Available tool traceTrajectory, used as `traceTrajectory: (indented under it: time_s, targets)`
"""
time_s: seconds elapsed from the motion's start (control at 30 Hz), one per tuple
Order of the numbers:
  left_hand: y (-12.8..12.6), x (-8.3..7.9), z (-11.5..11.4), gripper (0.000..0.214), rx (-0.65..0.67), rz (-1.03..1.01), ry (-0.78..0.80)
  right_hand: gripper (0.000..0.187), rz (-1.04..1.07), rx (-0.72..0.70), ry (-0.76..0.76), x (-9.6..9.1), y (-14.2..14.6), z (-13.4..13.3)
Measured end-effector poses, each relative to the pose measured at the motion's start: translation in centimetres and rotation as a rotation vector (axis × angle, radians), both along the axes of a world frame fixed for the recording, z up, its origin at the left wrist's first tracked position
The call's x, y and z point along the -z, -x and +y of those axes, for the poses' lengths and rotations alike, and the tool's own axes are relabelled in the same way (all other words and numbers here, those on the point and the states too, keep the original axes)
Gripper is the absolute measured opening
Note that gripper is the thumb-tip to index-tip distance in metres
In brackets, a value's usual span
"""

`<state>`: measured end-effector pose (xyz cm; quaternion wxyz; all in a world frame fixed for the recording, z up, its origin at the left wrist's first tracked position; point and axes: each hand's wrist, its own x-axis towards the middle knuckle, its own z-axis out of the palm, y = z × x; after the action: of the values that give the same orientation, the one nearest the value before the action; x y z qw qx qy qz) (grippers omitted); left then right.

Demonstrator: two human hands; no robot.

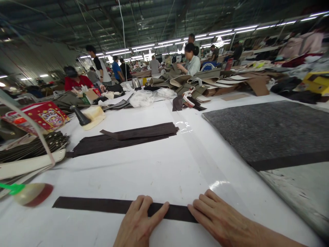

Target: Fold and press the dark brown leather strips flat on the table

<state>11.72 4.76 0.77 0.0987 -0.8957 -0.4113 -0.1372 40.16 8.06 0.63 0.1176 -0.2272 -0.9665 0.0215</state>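
A long dark brown strip (95, 204) of flat material lies across the white table in front of me. My left hand (140, 219) bends its fingers over the strip's far edge, with the thumb stretched along it, gripping it against the table. At the strip's right end, my right hand (214, 216) has its fingers closed on it; that end is hidden under the hand. Farther back lies a pile of similar dark strips (125, 139), one loose strip slanting across the top.
A dark grey fabric-covered board (272, 130) lies to the right. On the left are a squeeze bottle (34, 194) with green nozzle, a bundle of straps (33, 147) and a red bag (46, 116). Stacked cut pieces (218, 82) line the back; several people work beyond.
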Motion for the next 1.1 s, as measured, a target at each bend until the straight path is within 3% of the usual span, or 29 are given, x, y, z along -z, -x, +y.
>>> traceTrajectory:
  time_s: [0.1,0.3,0.63,0.9,1.1]
  targets:
    - [-1.4,-0.1,0.2,0.055,0.004,-0.09,0.025,0.028,-0.011,0.004,-0.011,0.0,0.0,-0.1]
    - [-4.9,1.0,0.3,0.038,0.165,-0.226,0.142,0.026,-0.008,0.014,-0.056,-0.2,0.0,-0.2]
    - [-4.1,2.5,0.6,0.043,0.209,-0.092,0.226,0.031,-0.053,0.01,-0.034,-1.3,-2.2,-0.3]
    - [-4.7,2.6,0.6,0.05,0.183,0.038,0.083,0.033,-0.105,0.019,0.039,-2.1,-3.9,-0.7]
    - [-5.4,2.2,0.7,0.053,0.171,0.072,-0.017,0.037,-0.132,0.018,0.003,-2.4,-5.0,-0.8]
